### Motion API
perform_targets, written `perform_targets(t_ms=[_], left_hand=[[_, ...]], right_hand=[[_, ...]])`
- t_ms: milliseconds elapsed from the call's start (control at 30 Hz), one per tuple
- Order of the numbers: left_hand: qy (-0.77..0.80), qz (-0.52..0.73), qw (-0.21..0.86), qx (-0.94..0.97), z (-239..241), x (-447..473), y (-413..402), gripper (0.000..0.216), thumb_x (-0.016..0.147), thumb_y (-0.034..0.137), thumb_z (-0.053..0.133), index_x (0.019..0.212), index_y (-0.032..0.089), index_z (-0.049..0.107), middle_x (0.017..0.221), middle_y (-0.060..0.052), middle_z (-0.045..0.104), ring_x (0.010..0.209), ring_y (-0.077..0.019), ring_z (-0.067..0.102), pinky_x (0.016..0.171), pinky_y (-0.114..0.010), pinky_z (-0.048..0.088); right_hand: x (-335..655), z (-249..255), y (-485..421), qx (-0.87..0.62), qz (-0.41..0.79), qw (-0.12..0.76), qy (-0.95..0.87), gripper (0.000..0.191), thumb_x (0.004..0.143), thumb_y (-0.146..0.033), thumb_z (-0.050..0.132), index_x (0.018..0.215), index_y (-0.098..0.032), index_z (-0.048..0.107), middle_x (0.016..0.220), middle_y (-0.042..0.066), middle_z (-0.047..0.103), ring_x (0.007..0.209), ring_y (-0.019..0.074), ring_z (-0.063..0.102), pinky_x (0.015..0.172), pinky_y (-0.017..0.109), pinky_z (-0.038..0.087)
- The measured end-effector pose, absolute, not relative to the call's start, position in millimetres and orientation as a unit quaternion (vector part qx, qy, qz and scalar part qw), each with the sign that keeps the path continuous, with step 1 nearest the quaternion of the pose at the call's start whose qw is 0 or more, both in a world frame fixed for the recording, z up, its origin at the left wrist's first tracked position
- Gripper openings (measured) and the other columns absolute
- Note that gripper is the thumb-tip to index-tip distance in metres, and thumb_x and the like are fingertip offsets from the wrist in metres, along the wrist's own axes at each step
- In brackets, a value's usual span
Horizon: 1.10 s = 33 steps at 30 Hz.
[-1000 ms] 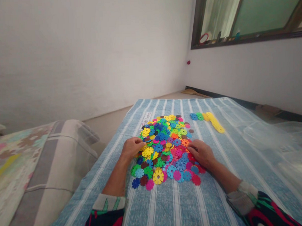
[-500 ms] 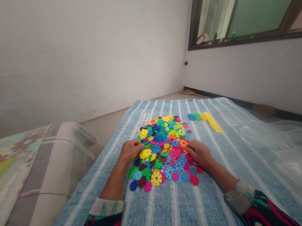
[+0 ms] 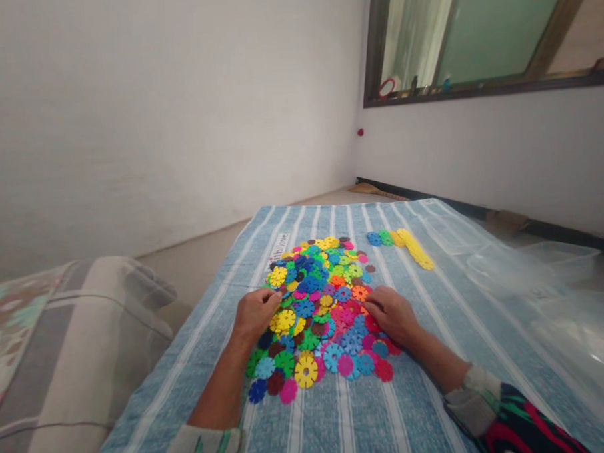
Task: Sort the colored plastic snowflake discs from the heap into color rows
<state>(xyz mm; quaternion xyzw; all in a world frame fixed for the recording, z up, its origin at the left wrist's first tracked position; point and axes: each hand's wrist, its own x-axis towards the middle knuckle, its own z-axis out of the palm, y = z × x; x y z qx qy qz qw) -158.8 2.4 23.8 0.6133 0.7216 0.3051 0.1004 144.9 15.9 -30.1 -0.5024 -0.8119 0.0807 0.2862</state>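
Observation:
A heap of colourful notched plastic discs (image 3: 305,306) lies in the middle of the striped cloth. At its left edge is my left hand (image 3: 256,314), thumb and forefinger closed near some yellow and green discs; whatever they pinch is hidden. On the opposite side, my right hand (image 3: 393,314) has its fingers curled together against the red and orange discs (image 3: 359,293). I cannot make out whether a disc is between those fingers. Beyond the heap to the right lies a joined row of blue, green and orange discs (image 3: 385,237) beside a yellow stack (image 3: 416,249).
A blue-and-white striped cloth (image 3: 198,364) covers the table. Clear plastic containers (image 3: 558,259) stand along the right side. A grey-and-white covered piece of furniture (image 3: 101,329) is at the left. Behind are a white wall and a window (image 3: 494,38).
The view has shifted slightly, so everything sits a little further left and lower. Both hands stay at the sides of the heap, in nearly the same pose.

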Motion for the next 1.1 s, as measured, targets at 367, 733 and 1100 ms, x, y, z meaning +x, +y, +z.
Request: perform_targets(t_ms=[367,733,1100], left_hand=[[0.707,0.354,0.104,0.603,22.9,-146.4,1.4,0.032,0.068,0.044,0.048,0.062,0.019,0.067,0.064,0.001,0.068,0.064,-0.0165,0.060,0.062,-0.024,0.041],[0.683,0.372,0.101,0.620,14.3,-141.9,4.0,0.026,0.069,0.042,0.051,0.066,0.020,0.065,0.071,0.000,0.068,0.068,-0.0166,0.060,0.069,-0.025,0.044],[0.671,0.395,0.103,0.619,10.4,-139.3,5.0,0.024,0.068,0.041,0.052,0.063,0.021,0.063,0.072,0.000,0.067,0.069,-0.0164,0.060,0.069,-0.026,0.044]], right_hand=[[126.1,-33.4,3.9,-0.483,0.095,0.349,-0.797,0.014,0.085,-0.022,0.050,0.075,-0.021,0.060,0.079,0.003,0.060,0.080,0.0166,0.052,0.073,0.027,0.038],[114.8,-24.0,-8.2,-0.383,0.191,0.408,-0.806,0.015,0.085,-0.020,0.050,0.089,-0.022,0.064,0.090,0.004,0.066,0.091,0.0172,0.058,0.084,0.031,0.044],[109.8,-4.6,-21.9,-0.268,0.268,0.404,-0.832,0.019,0.089,-0.022,0.045,0.096,-0.020,0.063,0.105,0.007,0.063,0.100,0.0160,0.057,0.090,0.030,0.044]])
